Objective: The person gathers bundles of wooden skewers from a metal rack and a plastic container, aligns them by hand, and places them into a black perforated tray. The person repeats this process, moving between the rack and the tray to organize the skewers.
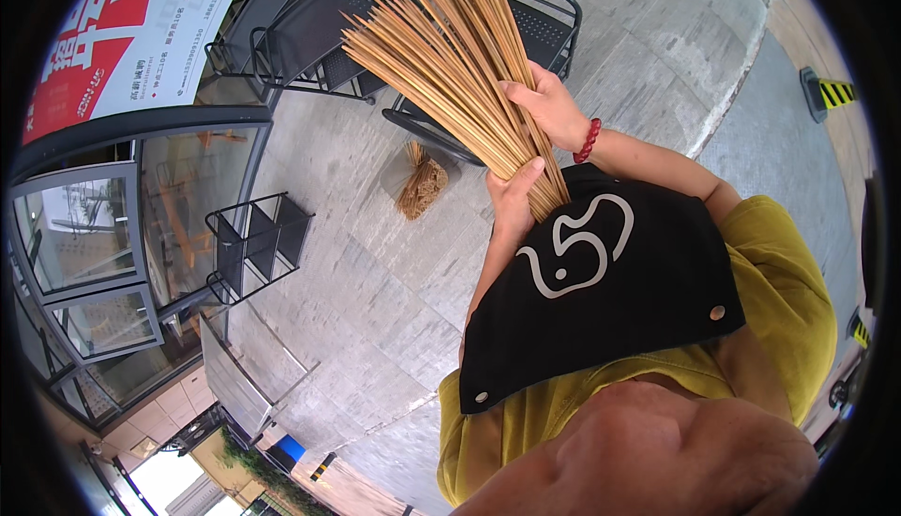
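Observation:
A thick, fanned bundle of thin bamboo skewers (443, 80) is held between my two hands in front of my chest. My left hand (512, 196) grips it near the lower end, thumb lying across the sticks. Higher up on the right side, my right hand (552, 108), with a red beaded bracelet (589, 140) at the wrist, closes around part of the bundle. The fingers behind the sticks are mostly hidden. Lower skewer ends reach the black apron (633, 284), which bears a white line design. The pointed upper ends spread up and left.
On the grey tiled floor (366, 256), a see-through bin (395, 177) holds more skewers (422, 196). Black metal trolleys (317, 30) stand ahead. Another black shelf cart (260, 248) is beside a glass window front (77, 234). A red-and-white sign (141, 30) bears writing.

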Motion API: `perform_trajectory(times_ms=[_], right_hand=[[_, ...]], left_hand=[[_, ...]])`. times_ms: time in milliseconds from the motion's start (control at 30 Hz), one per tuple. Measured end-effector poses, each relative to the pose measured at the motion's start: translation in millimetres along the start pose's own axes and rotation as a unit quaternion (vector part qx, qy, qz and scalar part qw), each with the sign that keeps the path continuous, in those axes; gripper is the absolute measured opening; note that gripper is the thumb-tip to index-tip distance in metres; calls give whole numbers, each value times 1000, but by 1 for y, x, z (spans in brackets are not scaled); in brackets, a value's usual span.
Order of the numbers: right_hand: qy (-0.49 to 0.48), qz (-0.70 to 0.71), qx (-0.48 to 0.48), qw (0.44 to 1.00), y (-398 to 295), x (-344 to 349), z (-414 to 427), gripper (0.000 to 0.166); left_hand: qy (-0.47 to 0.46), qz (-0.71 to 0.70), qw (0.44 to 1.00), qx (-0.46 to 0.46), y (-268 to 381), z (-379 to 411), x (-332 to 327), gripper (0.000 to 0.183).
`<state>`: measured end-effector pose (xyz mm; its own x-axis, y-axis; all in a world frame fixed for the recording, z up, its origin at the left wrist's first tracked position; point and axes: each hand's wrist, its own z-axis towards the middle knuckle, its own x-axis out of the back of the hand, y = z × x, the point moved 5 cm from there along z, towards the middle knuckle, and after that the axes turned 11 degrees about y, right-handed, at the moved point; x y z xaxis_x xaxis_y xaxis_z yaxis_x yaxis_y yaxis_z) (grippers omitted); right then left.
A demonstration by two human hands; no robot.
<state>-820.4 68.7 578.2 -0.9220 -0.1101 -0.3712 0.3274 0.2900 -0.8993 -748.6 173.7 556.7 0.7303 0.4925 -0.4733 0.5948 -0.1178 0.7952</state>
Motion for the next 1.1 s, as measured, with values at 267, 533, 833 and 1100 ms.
perform_trajectory(times_ms=[267,533,833,1100], right_hand=[[-59,-109,79,989,-13,-13,-7,62],[-61,13,17,998,-11,-10,-13,47],[-29,11,35,999,-6,-9,-16,40],[-5,14,63,998,-5,-8,-15,40]], left_hand=[[9,109,992,-55,1,1,-1,29],[6,45,998,-54,0,-8,1,31],[6,4,1000,-11,-5,-8,8,34],[19,44,998,-33,-6,-9,9,35]])
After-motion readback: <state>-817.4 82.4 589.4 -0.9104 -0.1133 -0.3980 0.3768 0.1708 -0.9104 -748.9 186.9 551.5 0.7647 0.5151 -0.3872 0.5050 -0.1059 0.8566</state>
